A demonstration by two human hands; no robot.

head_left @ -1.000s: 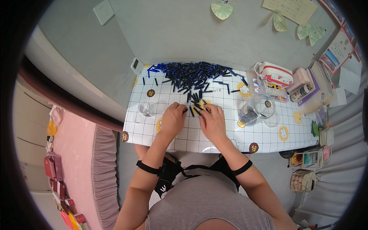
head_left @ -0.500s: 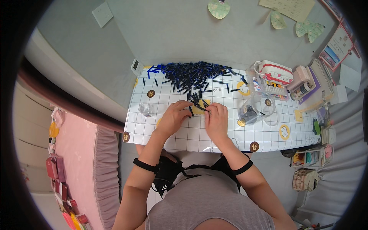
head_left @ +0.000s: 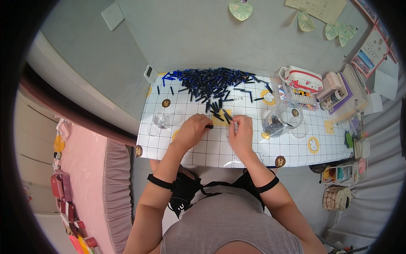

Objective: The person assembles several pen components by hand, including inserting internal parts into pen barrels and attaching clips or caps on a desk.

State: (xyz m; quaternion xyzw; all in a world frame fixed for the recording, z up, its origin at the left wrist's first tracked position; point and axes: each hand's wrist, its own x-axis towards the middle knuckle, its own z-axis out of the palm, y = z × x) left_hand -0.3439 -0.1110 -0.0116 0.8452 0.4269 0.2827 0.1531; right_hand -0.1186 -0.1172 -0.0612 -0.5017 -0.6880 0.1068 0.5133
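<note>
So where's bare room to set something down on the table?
Between the clear jar and the table's near edge, and between the small cup and that edge. Crowded: the back, with the dark stick pile and, rightward, the white-and-red pouch.

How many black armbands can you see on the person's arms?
2. One black armband circles the left forearm, between the elbow and left hand; the second armband circles the right forearm, behind the right hand. No others show.

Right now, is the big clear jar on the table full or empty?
In between: dark pieces show through the lower part of the jar, while its upper part looks see-through.
</note>
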